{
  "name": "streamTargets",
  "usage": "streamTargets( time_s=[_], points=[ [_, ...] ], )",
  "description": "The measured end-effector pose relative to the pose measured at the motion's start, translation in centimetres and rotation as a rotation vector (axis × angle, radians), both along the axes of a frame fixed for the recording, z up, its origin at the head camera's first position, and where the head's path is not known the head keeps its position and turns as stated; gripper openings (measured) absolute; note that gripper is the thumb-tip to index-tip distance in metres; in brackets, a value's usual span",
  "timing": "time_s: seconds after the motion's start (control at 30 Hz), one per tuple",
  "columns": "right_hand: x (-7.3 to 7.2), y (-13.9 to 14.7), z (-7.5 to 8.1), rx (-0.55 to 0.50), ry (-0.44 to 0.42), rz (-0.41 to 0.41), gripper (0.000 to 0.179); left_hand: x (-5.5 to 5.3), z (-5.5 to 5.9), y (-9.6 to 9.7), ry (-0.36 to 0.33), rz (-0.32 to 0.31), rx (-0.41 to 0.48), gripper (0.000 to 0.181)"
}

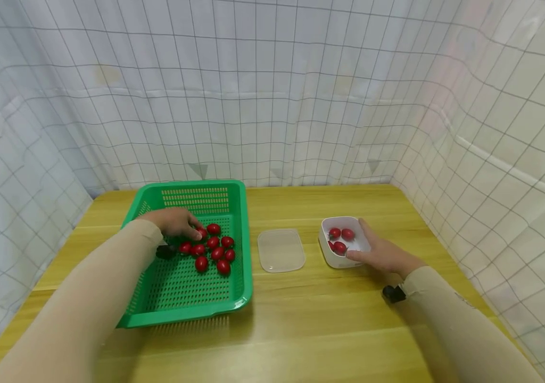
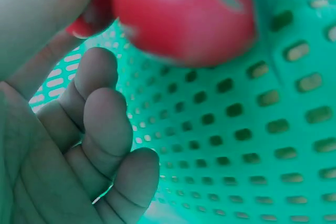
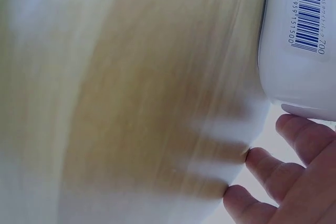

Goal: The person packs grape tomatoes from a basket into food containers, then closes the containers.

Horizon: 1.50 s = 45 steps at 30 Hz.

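Observation:
Inside a green plastic basket (image 1: 248, 266), my left hand (image 1: 174, 222) pinches a cherry tomato (image 2: 104, 4) between thumb and index finger. The other fingers are loosely curled in the left wrist view. A larger-looking cherry tomato (image 2: 184, 19) with a green stem is close to the camera there. Several red cherry tomatoes (image 1: 217, 253) lie beside that hand on the basket floor. My right hand (image 1: 382, 254) grips the right side of a white square container (image 1: 326, 250), thumb at its near rim. Several cherry tomatoes (image 1: 340, 248) are in it; part of its inside is hidden by the hand.
A translucent square lid (image 1: 281, 250) lies flat on the wooden table (image 1: 301, 330) between basket and container. A white grid-patterned curtain (image 1: 277, 106) hangs behind the table and along both sides. A barcode label (image 3: 308, 20) is on the container.

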State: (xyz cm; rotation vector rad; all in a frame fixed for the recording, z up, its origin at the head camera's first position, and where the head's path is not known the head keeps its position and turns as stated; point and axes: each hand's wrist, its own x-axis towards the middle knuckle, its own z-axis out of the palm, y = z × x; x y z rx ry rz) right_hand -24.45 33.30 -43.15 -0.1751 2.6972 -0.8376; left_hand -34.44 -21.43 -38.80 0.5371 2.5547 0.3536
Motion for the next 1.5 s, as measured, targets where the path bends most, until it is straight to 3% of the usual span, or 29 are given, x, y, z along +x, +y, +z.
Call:
streamTargets(
  time_s=[0.23,0.53,0.8,1.1,1.5],
  points=[
    [0.0,-0.1,0.2,0.003,-0.005,0.007,0.122,0.0,1.3,0.2,0.131,-0.056,0.06,0.051],
    [-0.1,-0.1,0.1,0.0,0.008,0.003,0.121,-0.3,4.1,1.1,0.227,0.004,0.215,0.049],
    [0.0,0.0,-0.1,-0.006,0.017,-0.002,0.12,-0.2,5.6,4.1,0.296,-0.032,0.304,0.053],
    [0.2,-0.2,-0.3,-0.019,0.012,-0.01,0.122,0.5,6.1,8.3,0.3,-0.074,0.362,0.047],
    [0.2,-0.3,-0.2,0.0,0.024,-0.01,0.122,0.5,6.6,12.7,0.296,-0.121,0.411,0.037]
  ],
)
